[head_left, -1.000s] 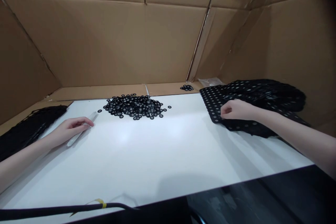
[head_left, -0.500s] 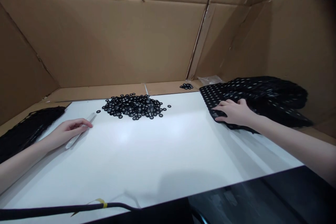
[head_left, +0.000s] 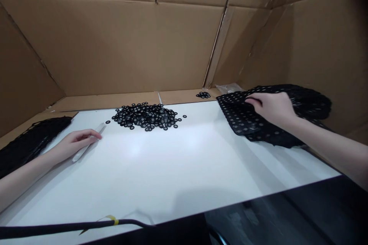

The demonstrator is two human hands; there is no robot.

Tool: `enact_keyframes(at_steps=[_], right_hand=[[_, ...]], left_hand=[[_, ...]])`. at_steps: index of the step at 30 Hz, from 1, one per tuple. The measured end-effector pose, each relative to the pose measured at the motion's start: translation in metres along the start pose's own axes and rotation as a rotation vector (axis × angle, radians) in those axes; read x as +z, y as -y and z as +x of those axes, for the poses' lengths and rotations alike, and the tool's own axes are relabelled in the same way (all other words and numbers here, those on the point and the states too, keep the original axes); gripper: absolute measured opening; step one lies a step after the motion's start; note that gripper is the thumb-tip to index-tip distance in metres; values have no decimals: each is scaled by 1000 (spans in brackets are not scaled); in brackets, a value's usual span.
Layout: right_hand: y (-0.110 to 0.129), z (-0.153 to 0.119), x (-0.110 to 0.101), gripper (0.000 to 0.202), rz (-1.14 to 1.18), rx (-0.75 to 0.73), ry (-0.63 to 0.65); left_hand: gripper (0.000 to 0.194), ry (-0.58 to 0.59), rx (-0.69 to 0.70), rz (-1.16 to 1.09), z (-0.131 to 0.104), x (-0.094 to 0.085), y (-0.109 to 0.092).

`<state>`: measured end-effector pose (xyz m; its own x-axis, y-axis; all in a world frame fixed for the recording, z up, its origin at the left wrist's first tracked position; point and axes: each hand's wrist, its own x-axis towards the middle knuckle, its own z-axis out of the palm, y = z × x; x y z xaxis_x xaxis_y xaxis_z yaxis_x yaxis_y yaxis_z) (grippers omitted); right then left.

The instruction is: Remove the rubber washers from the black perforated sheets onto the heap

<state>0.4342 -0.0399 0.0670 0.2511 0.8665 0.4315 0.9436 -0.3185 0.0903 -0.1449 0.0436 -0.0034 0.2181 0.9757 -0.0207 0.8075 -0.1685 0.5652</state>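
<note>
Right hand (head_left: 271, 108) displaced: over the half-second interval it has passed from a spread position on the near part of the dotted black sheet (head_left: 236, 116) to a bent one farther back, whereas the left hand (head_left: 76, 142) is essentially unchanged. The right fingers are curled inward above the sheet; whether they pinch a layer of it cannot be determined. The sheet lies at the far right corner of the bench (head_left: 158, 172), its bulk gathered in folds toward the right edge. The left fingers are loosely bent across a white stick (head_left: 79, 156) near the left edge; whether they grip it or merely rest there cannot be told. This posture presumably keeps the stick at the ready while the other hand attends to the sheet. A heap of black rings (head_left: 145, 116) occupies the middle of the far edge, probably so placed to be within reach of either hand; one loose ring (head_left: 107, 122) lies just beside the stick's tip. Surface: white and smooth, with two bright reflections; a black cable (head_left: 57, 227) bearing a yellow tag (head_left: 115, 221) crosses the near left corner. Surroundings: cardboard walls (head_left: 115, 49) enclose the far and lateral sides, and a black bundle (head_left: 34, 139) lies along the left edge.
</note>
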Motion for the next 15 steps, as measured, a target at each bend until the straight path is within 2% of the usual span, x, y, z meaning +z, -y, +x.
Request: enact_keyframes(at_steps=[2, 4, 6, 8, 10, 12, 15], right_hand=[[8, 7, -23, 31, 45, 113, -167], [18, 10, -50, 31, 127, 159, -344], [34, 7, -77, 31, 221, 120, -445], [60, -4, -102, 28, 352, 40, -486], [94, -20, -122, 29, 519, -34, -460], [132, -37, -137, 29, 674, -119, -373], [181, -55, -154, 29, 1027, -256, -171]], left_hand=[[39, 35, -32, -153, -1, -3, -5], [35, 31, -87, -372, -3, -8, -10], [37, 1, -116, -610, -5, -14, -18], [47, -33, -71, -759, -7, -20, -30], [54, -38, 52, -785, -11, -25, -46], [45, -1, 201, -777, -16, -24, -65], [43, 85, 549, -841, -24, -12, -93]])
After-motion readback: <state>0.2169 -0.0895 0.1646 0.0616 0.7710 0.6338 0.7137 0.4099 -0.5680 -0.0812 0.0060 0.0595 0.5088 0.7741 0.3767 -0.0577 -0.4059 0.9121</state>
